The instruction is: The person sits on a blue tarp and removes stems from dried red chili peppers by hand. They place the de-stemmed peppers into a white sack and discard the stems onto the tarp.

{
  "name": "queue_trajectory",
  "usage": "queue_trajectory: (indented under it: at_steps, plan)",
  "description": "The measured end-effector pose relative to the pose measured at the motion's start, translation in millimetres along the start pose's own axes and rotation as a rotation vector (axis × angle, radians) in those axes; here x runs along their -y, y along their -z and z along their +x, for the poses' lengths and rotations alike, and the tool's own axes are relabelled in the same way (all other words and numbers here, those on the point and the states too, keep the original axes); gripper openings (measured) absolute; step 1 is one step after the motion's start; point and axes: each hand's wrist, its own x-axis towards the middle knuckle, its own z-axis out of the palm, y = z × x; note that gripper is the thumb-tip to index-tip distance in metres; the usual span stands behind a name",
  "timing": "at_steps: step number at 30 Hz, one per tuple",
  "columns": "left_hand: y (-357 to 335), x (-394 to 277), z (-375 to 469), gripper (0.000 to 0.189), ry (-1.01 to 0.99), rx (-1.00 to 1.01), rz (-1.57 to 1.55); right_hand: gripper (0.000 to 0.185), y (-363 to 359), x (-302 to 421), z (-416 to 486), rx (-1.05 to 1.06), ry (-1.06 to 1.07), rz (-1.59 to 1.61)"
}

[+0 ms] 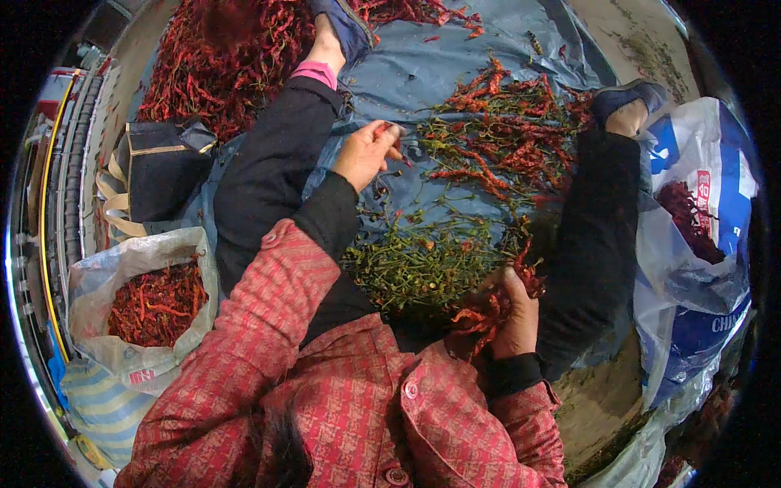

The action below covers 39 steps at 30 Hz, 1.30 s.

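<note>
My left hand (366,154) is raised over the blue sheet (390,73), its fingers pinched on a small red piece, seemingly of dried chili. Lower right, my right hand (518,314) holds a bunch of dried red chilies (479,323), some hanging below the fingers. Between my legs lies a heap of green chili stems (427,262), just left of the right hand. Beyond it, dried red chilies with stems (500,140) are spread on the sheet. A large pile of red chilies (213,73) lies at the upper left, beside my foot.
An open white sack (204,256) of red chilies stands at the left, below a black bag (161,171) with beige straps. A blue and white plastic sack (683,311), with dark red chilies showing, stands at the right. My outstretched legs flank the stems.
</note>
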Motion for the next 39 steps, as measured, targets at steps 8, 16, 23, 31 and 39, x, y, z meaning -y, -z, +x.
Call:
queue_trajectory:
  at_steps: [8, 16, 23, 31, 39]
  plan:
    - [-56, -21, -85, 0.015, -0.210, 0.435, 0.076, 0.023, -33, 0, 7, 0.149, -0.070, -0.210]
    - [-84, -24, -14, 0.031, -0.521, 0.459, 0.443, 0.021, -13, 6, 15, 0.070, -0.051, 0.100]
    - [-128, 15, 3, 0.018, -0.669, 0.314, 1.213, 0.034, 7, -1, 21, 0.142, -0.117, 0.241]
    - [-59, -14, -12, 0.026, -0.608, 0.142, 0.553, 0.028, 1, -1, 22, 0.143, -0.069, 0.215]
    - [-23, -19, -31, 0.018, -0.344, -0.019, -0.197, 0.051, -30, 12, -10, 0.107, 0.053, -0.119]
